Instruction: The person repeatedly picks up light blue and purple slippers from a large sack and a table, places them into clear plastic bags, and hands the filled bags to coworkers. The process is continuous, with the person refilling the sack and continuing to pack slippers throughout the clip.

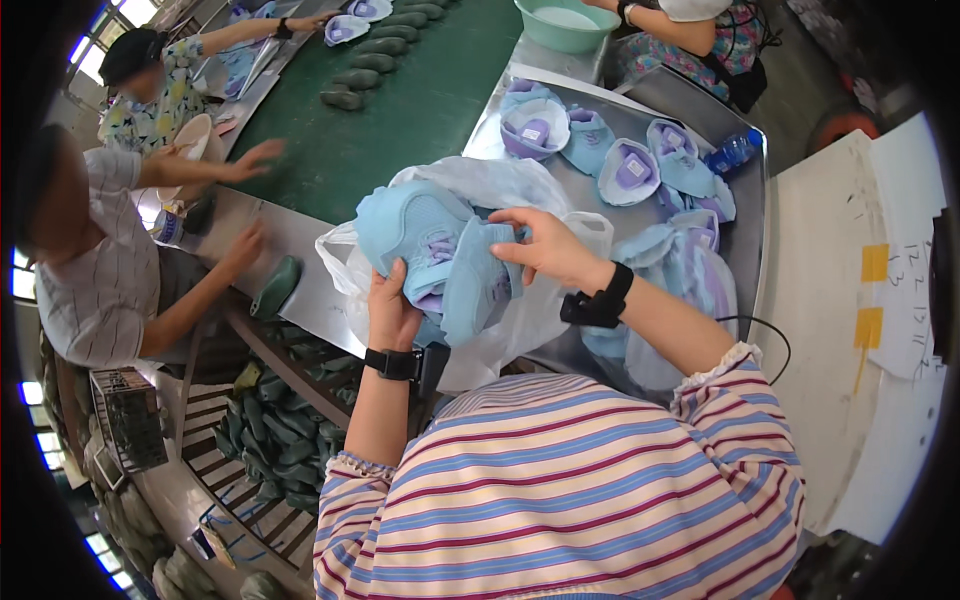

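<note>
Here, a pair of light blue shoe uppers (440, 255) with lilac trim is being held up over a crumpled white plastic bag (500, 190), close to the person's chest and just above the near edge of the metal tabletop (300, 250). The left hand (392, 305) is gripping them from below, fingers curled closed around the lower edge of the left upper. The right hand (548, 248) is coming in from the right, its fingertips pinching shut on the top edge of the right upper. Both wrists are wearing black bands.

Beyond the bag, more blue and lilac uppers (625, 170) are lying scattered across the tabletop, some with their openings facing up, and a blue plastic bottle (732, 152) is lying near the right edge. To the left, a green belt (400, 110) is carrying a row of dark green shoe lasts (375, 50), and a teal basin (565, 22) is sitting at its far end. Two other people are sitting along the left side, their hands resting on the tabletop near another green last (275, 288). More lasts are lying heaped in a rack (270, 440) below.
</note>
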A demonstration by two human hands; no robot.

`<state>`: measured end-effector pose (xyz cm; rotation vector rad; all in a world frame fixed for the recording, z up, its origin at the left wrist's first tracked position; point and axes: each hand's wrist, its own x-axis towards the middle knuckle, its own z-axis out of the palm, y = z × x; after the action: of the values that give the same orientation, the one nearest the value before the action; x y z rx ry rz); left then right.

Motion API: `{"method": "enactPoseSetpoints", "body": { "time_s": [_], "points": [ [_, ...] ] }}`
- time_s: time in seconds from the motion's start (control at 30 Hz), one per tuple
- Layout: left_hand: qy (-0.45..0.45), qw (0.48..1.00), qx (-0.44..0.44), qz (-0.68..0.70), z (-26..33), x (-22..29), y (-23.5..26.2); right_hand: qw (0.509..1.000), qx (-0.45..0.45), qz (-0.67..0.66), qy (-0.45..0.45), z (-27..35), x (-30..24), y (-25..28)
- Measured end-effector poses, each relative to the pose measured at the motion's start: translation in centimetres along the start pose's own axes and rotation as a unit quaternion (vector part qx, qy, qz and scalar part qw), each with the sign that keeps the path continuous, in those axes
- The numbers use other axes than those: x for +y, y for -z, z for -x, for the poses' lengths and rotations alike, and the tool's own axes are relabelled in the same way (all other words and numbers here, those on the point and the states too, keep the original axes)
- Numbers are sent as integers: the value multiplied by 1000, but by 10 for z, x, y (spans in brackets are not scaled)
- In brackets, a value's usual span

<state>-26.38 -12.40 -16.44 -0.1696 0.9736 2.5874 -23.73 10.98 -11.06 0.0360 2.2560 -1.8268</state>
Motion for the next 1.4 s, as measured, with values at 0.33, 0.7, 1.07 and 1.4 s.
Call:
{"method": "enactPoseSetpoints", "body": {
  "time_s": [0.33,0.7,1.07,1.4],
  "points": [
    [-102,994,-29,-39,-1,14,-17,978,32,202,31,4,5,70],
    [-73,991,-99,-61,-1,-7,-42,985,47,70,150,10,-16,105],
    [-41,999,-28,-17,-3,64,-26,898,-209,-383,64,4,3,31],
    [-86,979,-181,34,-1,31,-47,830,53,314,458,1,-45,-22]
  ]
}}
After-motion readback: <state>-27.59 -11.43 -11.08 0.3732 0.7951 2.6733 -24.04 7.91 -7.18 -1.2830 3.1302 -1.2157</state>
